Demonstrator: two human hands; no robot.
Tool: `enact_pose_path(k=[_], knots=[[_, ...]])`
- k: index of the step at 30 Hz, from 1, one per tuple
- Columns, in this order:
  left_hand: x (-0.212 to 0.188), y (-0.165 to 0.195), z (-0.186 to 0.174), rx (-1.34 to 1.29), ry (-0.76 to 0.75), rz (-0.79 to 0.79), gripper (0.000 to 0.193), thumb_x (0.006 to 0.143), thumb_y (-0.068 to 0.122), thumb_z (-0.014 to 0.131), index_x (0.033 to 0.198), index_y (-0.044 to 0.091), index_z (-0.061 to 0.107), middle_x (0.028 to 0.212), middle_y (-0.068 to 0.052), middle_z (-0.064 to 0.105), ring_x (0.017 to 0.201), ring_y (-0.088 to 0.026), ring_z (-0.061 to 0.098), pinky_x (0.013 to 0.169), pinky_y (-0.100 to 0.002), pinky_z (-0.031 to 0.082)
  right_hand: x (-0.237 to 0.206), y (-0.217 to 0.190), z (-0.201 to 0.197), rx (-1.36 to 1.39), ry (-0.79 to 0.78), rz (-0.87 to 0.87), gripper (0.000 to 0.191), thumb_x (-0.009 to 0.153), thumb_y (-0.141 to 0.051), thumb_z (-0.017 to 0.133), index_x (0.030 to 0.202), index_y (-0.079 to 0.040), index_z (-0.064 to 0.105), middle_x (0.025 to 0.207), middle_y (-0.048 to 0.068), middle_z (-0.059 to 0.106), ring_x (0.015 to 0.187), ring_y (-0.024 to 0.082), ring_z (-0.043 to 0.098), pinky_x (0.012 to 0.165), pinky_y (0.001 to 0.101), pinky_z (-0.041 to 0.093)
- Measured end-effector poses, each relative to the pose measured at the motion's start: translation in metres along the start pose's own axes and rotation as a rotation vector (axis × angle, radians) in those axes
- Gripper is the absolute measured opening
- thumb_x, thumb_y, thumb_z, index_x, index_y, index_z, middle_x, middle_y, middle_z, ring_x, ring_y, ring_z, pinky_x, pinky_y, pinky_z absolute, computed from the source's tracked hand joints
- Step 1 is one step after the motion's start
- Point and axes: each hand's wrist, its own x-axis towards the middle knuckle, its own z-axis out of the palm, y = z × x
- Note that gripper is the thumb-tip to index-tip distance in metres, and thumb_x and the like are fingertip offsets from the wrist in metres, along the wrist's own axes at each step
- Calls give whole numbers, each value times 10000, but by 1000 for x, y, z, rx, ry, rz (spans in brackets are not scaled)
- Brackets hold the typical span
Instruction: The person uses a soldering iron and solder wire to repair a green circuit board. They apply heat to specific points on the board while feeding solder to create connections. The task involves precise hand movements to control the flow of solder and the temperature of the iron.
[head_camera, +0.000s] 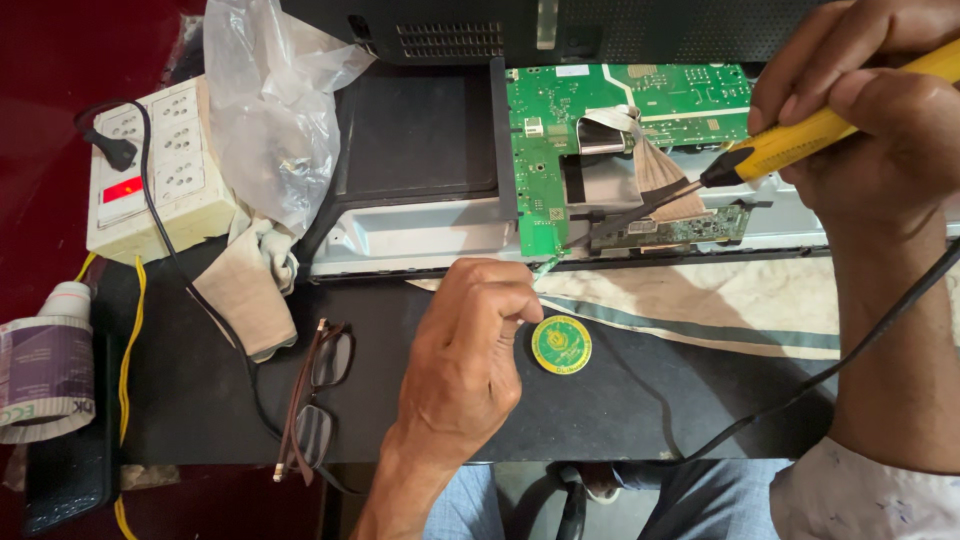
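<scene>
My right hand (870, 95) grips a yellow soldering iron (800, 135) at the upper right, its dark tip reaching left onto a narrow circuit strip (690, 230). My left hand (470, 340) is closed below the green circuit board (540, 140), pinching a thin strand of solder wire (547, 264) that points up at the board's lower corner. Flat ribbon cables (655, 165) cross the board toward the strip. The board sits in the open back of a flat screen (420, 235) lying on the dark table.
A small round green and yellow tin (561, 344) lies right of my left hand. Folded spectacles (315, 400) rest at the table's front. A white socket strip (160, 165), a crumpled plastic bag (270, 110), a cloth (245, 285) and a small bottle (50, 375) are on the left.
</scene>
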Motion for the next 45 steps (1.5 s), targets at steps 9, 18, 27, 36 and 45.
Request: enact_pose_path(k=[9,18,27,36,45], knots=[[3,2,-1,32,-44,33,253,889,-165,640,1013,21,522,1027,-99,631,1008,-283,656,889,-388,554,0,0,-1,-23,-9,-9,290,1058,108,526,859,-21,358,778,179,521,658,267,655,503,293,519],[1,4,-1,65,-58,29,222,902,-135,638,1009,21,522,1052,-105,646,1039,-299,663,908,-397,555,-2,0,-2,-44,-9,-28,305,1053,131,589,916,-45,381,811,172,536,676,257,669,506,287,526],[-2,3,1,60,-38,37,213,918,-135,635,1009,18,519,1053,-110,645,1033,-301,663,912,-401,553,-1,-3,3,4,19,-11,285,1074,97,562,917,-42,369,811,173,513,665,270,651,509,297,522],[-2,4,1,54,-39,33,221,908,-138,639,1009,21,523,1050,-107,650,1033,-295,661,914,-395,550,-4,-5,5,82,56,112,304,1088,41,495,826,-28,357,781,169,490,636,270,630,498,302,504],[0,5,2,51,-52,25,229,910,-143,629,1014,25,513,1045,-100,642,1039,-285,657,921,-392,555,-3,-11,5,78,71,240,412,1084,-54,444,689,4,342,722,176,472,601,267,599,486,297,480]])
